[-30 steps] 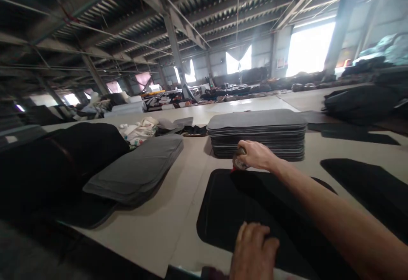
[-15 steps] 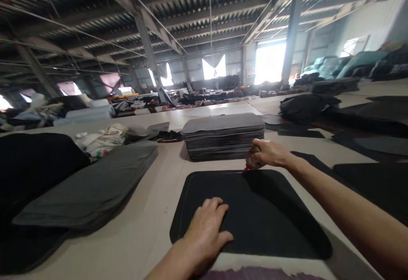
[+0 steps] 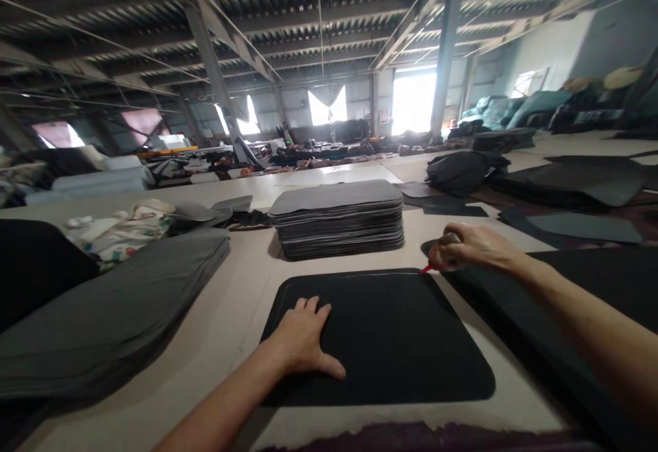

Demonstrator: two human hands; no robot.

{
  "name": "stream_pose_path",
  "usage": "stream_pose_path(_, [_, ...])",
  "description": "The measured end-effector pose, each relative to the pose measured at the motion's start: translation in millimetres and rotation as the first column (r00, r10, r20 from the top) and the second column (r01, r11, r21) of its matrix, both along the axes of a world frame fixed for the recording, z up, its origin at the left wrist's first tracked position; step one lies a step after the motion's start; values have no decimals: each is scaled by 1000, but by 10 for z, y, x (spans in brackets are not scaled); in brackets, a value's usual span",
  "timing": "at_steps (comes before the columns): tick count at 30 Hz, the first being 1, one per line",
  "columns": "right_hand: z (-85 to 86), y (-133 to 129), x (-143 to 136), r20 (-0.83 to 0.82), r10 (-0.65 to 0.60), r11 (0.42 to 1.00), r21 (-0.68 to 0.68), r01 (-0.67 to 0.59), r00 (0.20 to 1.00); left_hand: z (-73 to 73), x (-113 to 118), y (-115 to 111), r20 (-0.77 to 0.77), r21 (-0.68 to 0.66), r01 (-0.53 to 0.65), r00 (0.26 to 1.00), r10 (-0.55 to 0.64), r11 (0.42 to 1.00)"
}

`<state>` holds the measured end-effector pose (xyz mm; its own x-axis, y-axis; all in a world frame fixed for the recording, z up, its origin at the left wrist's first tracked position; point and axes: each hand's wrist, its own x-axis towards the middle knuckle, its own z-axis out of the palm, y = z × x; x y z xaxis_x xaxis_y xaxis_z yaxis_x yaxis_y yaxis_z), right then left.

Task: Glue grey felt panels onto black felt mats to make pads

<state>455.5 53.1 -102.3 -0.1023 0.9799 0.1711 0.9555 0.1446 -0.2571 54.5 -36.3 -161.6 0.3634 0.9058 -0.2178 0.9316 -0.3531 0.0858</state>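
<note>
A black panel [image 3: 395, 342] with rounded corners lies flat on the pale table [image 3: 205, 383]. My left hand [image 3: 303, 339] rests on its left part, palm down with the fingers spread. At the far right corner, my right hand [image 3: 476, 245] is closed around a small squeeze bottle [image 3: 443, 254], mostly hidden by the fingers. Its red nozzle [image 3: 426, 269] points down at the panel's edge. A thin light line runs along the far edge and down the left side. Just behind the panel stands a neat stack of grey panels [image 3: 339, 226].
A thick pile of dark grey fabric [image 3: 128, 294] lies at the left, with patterned cloth [image 3: 128, 229] behind it. Dark sheets [image 3: 617, 280] spread over the right side, and a dark bundle [image 3: 460, 172] sits farther back. Purple material [image 3: 411, 438] shows at the near edge.
My right hand has moved right along the panel's far edge to the corner, and the light line there is longer. My left hand stays spread on the panel. The view has turned slightly right.
</note>
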Motion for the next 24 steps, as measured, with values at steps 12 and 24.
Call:
stream_pose_path(12, [77,-259,118,-28,35,999,-24,-36,999,178,-55,333,-69,0,73,995,-73,997])
stream_pose_path(24, [-2,-1039,331,-223,71,986,-131,-102,972,171,-51,347,-87,-7,65,994,-65,998])
